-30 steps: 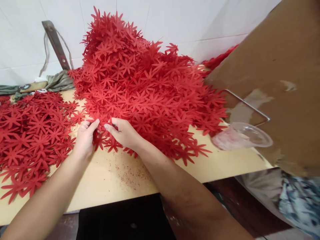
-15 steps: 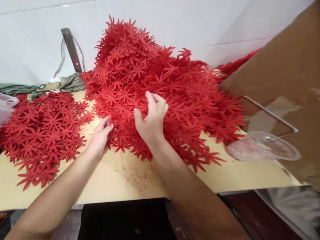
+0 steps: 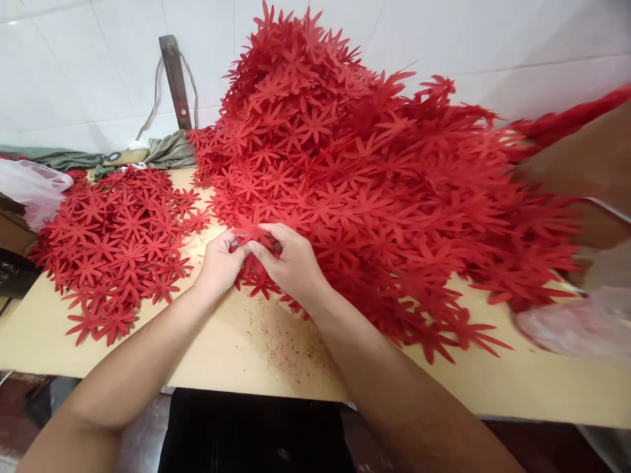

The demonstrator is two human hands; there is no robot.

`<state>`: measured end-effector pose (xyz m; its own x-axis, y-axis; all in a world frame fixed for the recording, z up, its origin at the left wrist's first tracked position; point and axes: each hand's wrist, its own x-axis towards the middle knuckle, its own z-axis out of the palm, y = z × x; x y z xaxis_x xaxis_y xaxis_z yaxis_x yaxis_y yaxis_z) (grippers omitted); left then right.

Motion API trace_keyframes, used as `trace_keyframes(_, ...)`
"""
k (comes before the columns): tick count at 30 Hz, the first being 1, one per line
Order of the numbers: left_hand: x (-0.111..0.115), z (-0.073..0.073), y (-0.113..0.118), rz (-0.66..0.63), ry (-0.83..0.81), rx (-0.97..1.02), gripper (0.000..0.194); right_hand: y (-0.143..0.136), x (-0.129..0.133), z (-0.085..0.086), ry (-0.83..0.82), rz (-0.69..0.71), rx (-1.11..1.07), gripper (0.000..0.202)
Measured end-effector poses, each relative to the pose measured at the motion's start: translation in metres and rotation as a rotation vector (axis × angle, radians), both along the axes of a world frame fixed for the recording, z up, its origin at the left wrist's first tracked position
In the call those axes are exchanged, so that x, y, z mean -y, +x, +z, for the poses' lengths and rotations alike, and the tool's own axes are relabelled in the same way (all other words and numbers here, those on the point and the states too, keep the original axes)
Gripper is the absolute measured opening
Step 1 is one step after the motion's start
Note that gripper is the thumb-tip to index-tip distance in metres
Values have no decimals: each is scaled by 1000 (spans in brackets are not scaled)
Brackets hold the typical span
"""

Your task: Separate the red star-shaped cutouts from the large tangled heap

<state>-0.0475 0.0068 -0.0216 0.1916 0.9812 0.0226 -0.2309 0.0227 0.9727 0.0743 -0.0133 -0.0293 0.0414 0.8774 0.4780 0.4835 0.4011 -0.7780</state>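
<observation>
Both hands meet over the front edge of a tall heap of red star-shaped petal cutouts (image 3: 345, 164). Between them is one red petal cutout (image 3: 252, 231), its thin arms spreading toward the heap. My left hand (image 3: 224, 259) pinches it from the left with thumb and fingers. From the right, my right hand (image 3: 290, 259) is closed on the same piece, thumb close to the left thumb. A smaller, flatter pile of the same cutouts (image 3: 113, 249) lies to the left of my hands.
The pale tabletop (image 3: 221, 348) carries reddish crumbs near its front. A clear plastic bag (image 3: 37, 190) sits at the left, another crumpled plastic piece (image 3: 576, 322) at the right. Behind are green cloth (image 3: 172, 150), a metal bracket (image 3: 175, 82) and a tiled wall. Brown board (image 3: 586, 157) stands at right.
My right hand has come down and left from above the heap to join the left hand at one red cutout. The camera view has shifted, moving the table contents mostly rightward.
</observation>
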Motion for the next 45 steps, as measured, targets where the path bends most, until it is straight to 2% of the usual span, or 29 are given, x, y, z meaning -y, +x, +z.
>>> trace_keyframes(3,0,1,0,49,2,-4,13,5,-2,2,11,-56,-66,21)
trace_keyframes(6,-3,3,-2,120,-23,-35,11,21,-10,-2,50,-243,-153,29)
trace_keyframes(9,-5,6,-3,158,-88,-14,10,35,-15,-4,191,-470,-16,49)
trace_keyframes(11,-5,7,-3,161,-121,14,10,36,-12,-1,277,-536,138,65)
trace_keyframes(13,-4,8,-2,144,-133,20,11,27,-5,3,312,-497,224,70)
trace_keyframes(15,-2,7,-1,112,-115,30,14,13,1,4,281,-359,218,67)
trace_keyframes(19,0,3,-1,51,-82,112,17,-7,3,-4,-1,-64,-28,48)
trace_keyframes(21,1,3,-3,38,-92,136,16,-8,1,-8,-106,-16,-144,34)
trace_keyframes(23,2,5,-4,45,-84,135,18,-7,1,-9,-140,2,-209,25)
trace_keyframes(27,4,8,-6,71,-56,109,23,-10,4,-6,-174,56,-204,15)
trace_keyframes(30,5,7,-4,53,-43,125,19,-13,6,-3,-137,57,-178,6)
trace_keyframes(32,6,6,-3,24,-46,148,20,-12,7,0,-108,19,-188,14)
trace_keyframes(35,9,6,-2,-54,-140,175,24,-7,6,4,-99,-47,-201,29)
trace_keyframes(40,17,9,2,-168,-255,115,35,0,5,3,-70,-110,-169,42)
trace_keyframes(43,19,7,5,-243,-273,89,44,2,4,-1,-21,-172,-116,44)
trace_keyframes(45,18,4,6,-265,-290,108,44,1,3,-4,66,-205,-88,37)
